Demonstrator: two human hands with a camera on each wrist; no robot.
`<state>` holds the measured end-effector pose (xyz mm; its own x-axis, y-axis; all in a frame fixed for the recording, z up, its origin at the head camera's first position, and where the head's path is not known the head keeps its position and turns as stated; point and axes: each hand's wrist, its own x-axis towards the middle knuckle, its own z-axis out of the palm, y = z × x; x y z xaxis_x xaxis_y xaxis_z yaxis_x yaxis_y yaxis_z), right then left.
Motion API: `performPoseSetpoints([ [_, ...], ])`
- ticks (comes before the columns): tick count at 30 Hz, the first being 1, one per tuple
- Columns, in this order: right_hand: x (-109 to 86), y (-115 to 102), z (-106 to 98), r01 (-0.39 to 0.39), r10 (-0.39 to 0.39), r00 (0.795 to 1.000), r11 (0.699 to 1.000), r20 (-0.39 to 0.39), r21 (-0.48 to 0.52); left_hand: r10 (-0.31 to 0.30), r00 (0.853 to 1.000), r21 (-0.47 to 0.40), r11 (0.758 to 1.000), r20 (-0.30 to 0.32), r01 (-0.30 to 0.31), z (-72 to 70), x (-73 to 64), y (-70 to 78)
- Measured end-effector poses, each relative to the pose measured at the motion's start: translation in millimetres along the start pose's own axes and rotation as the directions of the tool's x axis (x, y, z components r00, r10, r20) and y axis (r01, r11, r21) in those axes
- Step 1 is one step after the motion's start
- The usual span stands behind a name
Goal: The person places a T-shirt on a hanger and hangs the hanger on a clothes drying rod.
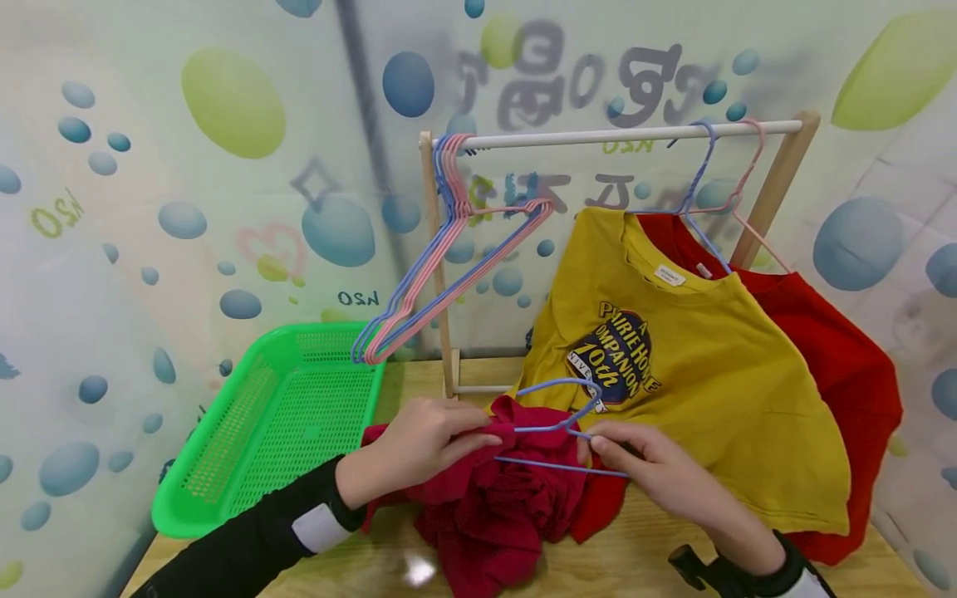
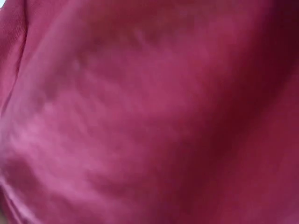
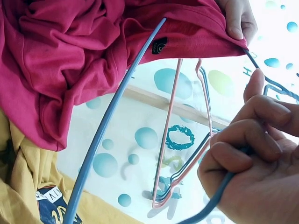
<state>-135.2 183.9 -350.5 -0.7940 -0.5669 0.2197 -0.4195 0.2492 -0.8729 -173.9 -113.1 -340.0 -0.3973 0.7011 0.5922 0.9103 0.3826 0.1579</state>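
Note:
My left hand (image 1: 429, 440) pinches the edge of a bunched crimson shirt (image 1: 493, 531) above the table. In the right wrist view, a small black label (image 3: 160, 45) shows near that edge. My right hand (image 1: 650, 465) grips one arm of a blue hanger (image 1: 549, 465), its hook pointing up and away. The hanger's other end runs into the crimson shirt beside my left fingers, where the cloth hides its tip. Crimson cloth (image 2: 140, 112) fills the left wrist view, blurred. From the right wrist, curled fingers (image 3: 233, 140) show round the blue hanger.
A wooden rack with a white rail (image 1: 568, 137) stands behind. Several pink and blue hangers (image 1: 426, 274) hang at its left end. At the right hang a yellow T-shirt (image 1: 718, 365) and a red shirt (image 1: 845, 349). A green basket (image 1: 269, 432) sits at the left.

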Motion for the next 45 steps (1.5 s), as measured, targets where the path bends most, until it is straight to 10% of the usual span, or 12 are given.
performPoseSetpoints([
  [32,10.0,4.4,22.6,-0.02,0.018,0.999,0.999,0.033,0.036,0.019,0.999,-0.037,0.999,0.037,-0.018,8.0,2.5,3.3],
  [45,0.0,4.2,-17.2,-0.004,-0.04,0.989,0.953,0.139,0.303,0.064,0.997,-0.043,0.997,-0.053,-0.066,-9.5,1.7,3.5],
])
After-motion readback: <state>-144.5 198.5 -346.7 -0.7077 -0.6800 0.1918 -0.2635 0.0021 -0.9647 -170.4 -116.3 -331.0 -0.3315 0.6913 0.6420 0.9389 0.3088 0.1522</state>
